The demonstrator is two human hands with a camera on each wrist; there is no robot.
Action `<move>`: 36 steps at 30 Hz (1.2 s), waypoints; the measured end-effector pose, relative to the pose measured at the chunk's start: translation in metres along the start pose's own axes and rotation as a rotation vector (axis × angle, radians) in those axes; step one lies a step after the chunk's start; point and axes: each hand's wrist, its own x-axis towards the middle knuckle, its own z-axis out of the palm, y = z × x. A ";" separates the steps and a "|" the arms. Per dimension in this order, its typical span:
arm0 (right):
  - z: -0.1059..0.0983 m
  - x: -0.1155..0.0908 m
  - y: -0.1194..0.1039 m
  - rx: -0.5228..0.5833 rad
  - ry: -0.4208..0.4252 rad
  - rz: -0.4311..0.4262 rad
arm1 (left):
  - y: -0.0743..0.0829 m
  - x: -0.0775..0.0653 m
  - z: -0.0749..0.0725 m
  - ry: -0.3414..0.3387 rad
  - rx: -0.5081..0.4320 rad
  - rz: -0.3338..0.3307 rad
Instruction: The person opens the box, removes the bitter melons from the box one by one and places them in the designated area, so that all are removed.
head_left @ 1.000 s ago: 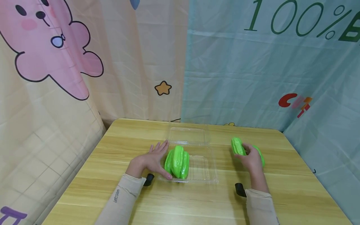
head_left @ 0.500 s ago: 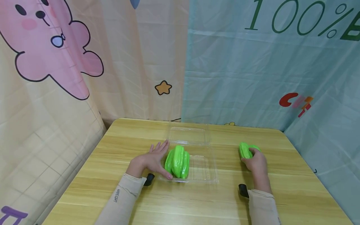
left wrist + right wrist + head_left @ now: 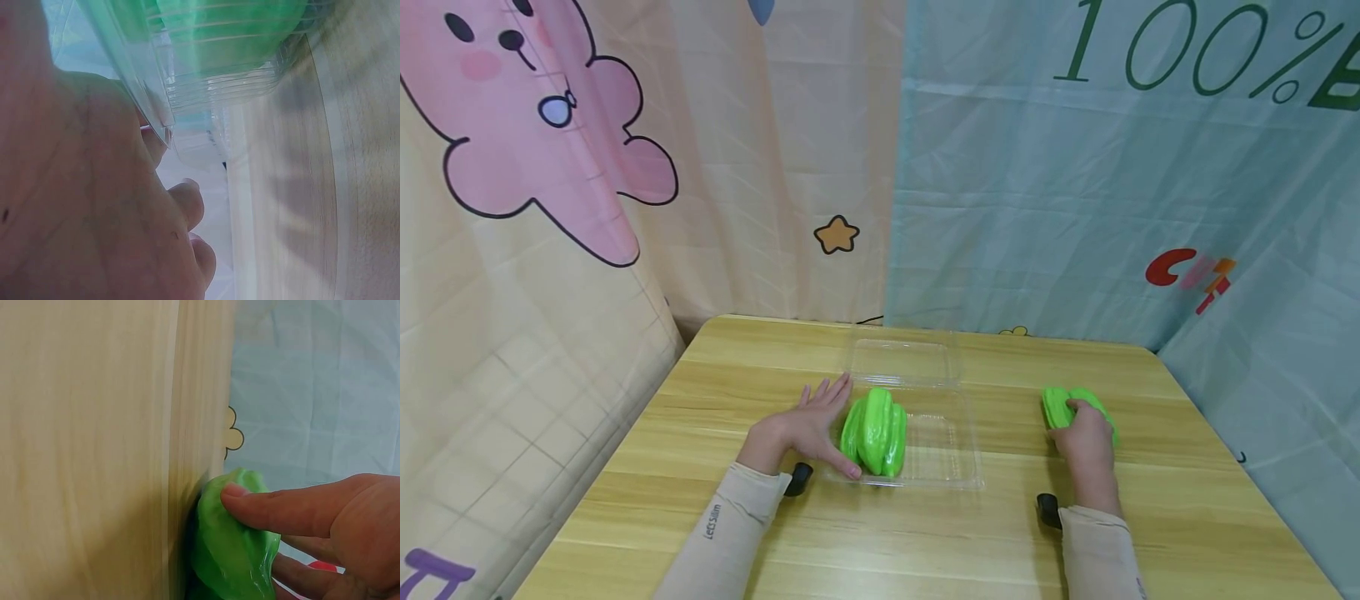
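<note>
A green ridged star fruit (image 3: 876,432) sits in the left part of a clear plastic clamshell box (image 3: 947,481) whose lid lies folded back. My left hand (image 3: 805,429) spreads along the box's left edge, thumb at the front rim and fingers pointing away. In the left wrist view, a fingertip shows behind the rim. At the table's right, my right hand (image 3: 1086,446) grips another green ridged star fruit (image 3: 1057,408). Its thumb (image 3: 269,506) presses the glossy green skin in the right wrist view, with other fingers partly hidden behind. That fruit is close to the tabletop.
The wooden table (image 3: 880,542) has rounded back corners. The box's clear lid (image 3: 902,360) lies toward the back. Printed curtains (image 3: 1000,208) hang behind and beside the table. A black wrist device (image 3: 1048,510) sticks out beside the right sleeve.
My right hand has moved to the right and slightly toward me with its star fruit, which has turned in the grip. The left hand, box and other fruit stay put.
</note>
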 end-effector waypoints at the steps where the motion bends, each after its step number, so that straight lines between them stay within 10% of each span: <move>1: 0.000 0.000 0.000 -0.007 0.006 -0.001 | 0.000 0.000 0.000 0.000 0.000 0.001; 36: -0.005 -0.005 -0.014 -0.006 0.115 0.002 | 0.000 0.001 0.001 -0.005 -0.009 -0.003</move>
